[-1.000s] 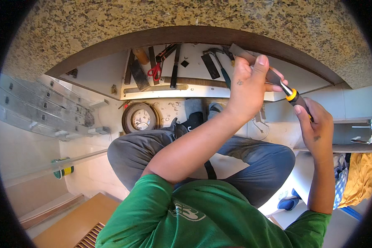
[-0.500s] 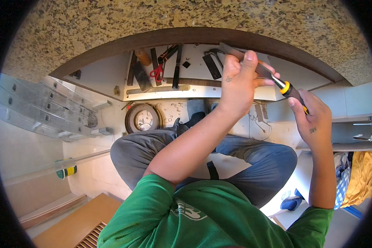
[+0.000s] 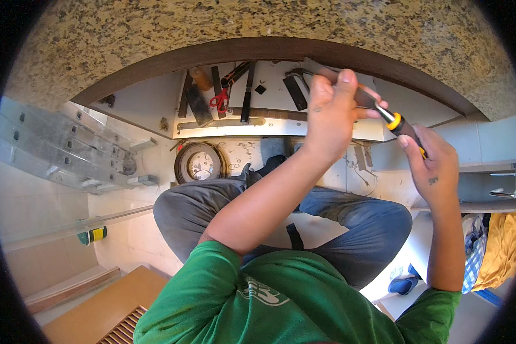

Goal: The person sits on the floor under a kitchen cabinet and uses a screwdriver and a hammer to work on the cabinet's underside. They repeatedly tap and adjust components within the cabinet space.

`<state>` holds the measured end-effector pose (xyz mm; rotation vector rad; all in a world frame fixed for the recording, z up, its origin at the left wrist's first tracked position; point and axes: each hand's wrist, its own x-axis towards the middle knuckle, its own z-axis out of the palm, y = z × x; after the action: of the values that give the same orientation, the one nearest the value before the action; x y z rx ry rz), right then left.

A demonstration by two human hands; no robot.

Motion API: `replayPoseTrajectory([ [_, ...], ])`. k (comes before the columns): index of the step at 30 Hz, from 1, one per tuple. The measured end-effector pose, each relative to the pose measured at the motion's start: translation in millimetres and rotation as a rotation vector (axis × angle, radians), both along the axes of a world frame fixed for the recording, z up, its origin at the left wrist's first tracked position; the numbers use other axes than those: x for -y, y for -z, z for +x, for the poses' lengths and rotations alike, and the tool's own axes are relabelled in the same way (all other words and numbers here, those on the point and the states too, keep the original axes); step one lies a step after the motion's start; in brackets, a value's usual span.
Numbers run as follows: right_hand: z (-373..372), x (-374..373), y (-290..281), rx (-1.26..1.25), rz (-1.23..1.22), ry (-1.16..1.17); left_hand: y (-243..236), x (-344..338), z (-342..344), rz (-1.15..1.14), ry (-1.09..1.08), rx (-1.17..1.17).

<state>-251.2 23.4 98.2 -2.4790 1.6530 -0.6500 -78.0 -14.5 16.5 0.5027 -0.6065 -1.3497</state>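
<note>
A long, flat grey blade on a black-and-yellow handle, which looks like a file (image 3: 403, 127), slants up and left in front of the cabinet edge. My right hand (image 3: 438, 166) is closed around the handle's end. Farther up, my left hand (image 3: 332, 117) grips the blade, its thumb on top and some fingers reaching past toward the metal neck. The blade's far tip lies by the dark wooden edge (image 3: 258, 47) under the countertop; whether they touch I cannot tell. Part of the blade is hidden by my left hand.
Inside the cabinet lie red scissors (image 3: 219, 102), dark strips (image 3: 247, 94), a metal ruler-like strip (image 3: 223, 124) and a black-ended tool (image 3: 294, 93). A speckled stone countertop (image 3: 258, 17) overhangs it. A coil of edging (image 3: 183, 163) sits on the floor; a ladder (image 3: 57, 140) stands left.
Both hands keep their hold on the file, with hardly any shift. The view has moved very slightly.
</note>
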Motion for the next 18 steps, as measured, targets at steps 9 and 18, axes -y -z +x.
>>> replayPoseTrajectory([
  [9,3.5,3.3,3.6,-0.007,-0.062,-0.022,-2.4,1.9,5.8,-0.021,-0.012,0.010],
  [18,14.9,5.3,8.3,-0.029,-0.070,-0.054,2.2,-0.7,18.7,0.017,-0.104,-0.012],
])
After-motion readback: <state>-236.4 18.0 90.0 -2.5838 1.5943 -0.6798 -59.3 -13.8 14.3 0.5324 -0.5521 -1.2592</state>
